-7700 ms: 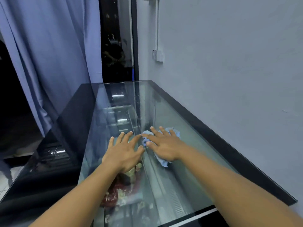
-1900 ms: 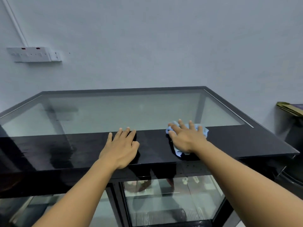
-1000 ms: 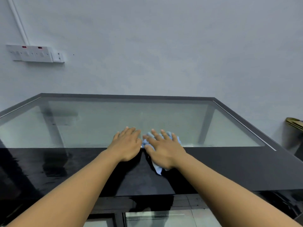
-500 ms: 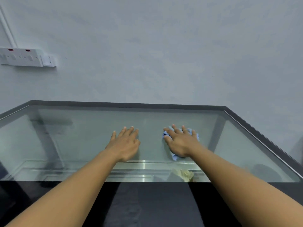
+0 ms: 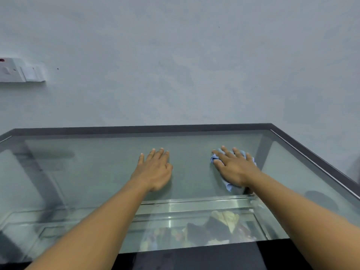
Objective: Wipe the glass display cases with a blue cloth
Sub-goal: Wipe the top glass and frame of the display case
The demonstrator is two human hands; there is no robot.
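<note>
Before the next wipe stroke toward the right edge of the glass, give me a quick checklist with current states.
1. Blue cloth under right hand: ok, palm flat on it.
2. Cloth lying on the glass top: ok.
3. Left hand braced flat on the glass, apart from the cloth: ok.
4. Path to the right frame edge free of things: ok.
5. Glass already clean there: cannot tell, reflections hide smears.

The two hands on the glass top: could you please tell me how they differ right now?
The right hand presses the blue cloth under spread fingers; the left hand lies bare on the glass top, fingers closer together. The right hand sits nearer the case's right edge; the left is central. Both lie flat, palms down.
</note>
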